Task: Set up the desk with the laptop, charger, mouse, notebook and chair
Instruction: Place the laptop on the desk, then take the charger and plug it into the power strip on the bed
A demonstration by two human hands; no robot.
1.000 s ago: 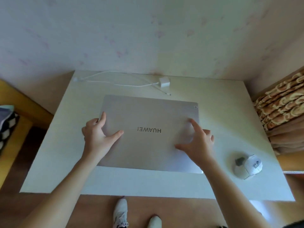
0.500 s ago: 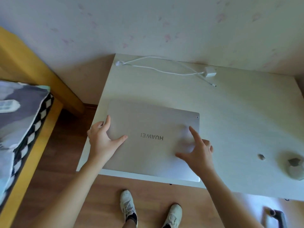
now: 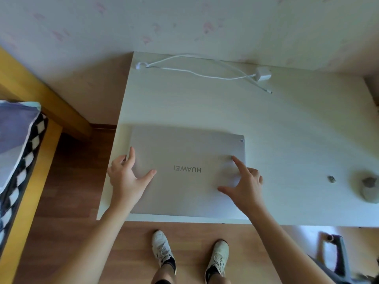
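A closed silver laptop (image 3: 184,152) lies flat at the front left corner of the white desk (image 3: 287,124). My left hand (image 3: 127,177) rests on its left edge with fingers spread. My right hand (image 3: 244,185) lies on the lid's right part, fingers apart, index fingertip on the lid. A white charger (image 3: 263,73) with its loose cable lies along the desk's far edge. A pale mouse (image 3: 369,189) sits blurred at the right edge, with a small grey piece (image 3: 331,179) beside it. The dark chair (image 3: 338,255) shows at the bottom right. No notebook is visible.
A bed with a yellow wooden frame (image 3: 30,181) and checked bedding stands to the left across a strip of wooden floor. A patterned wall backs the desk. My two white shoes (image 3: 190,253) stand just in front of the desk.
The view has swung left, so the desk and laptop now sit further right in frame and the bed shows. Both hands keep the same spread hold on the laptop lid.
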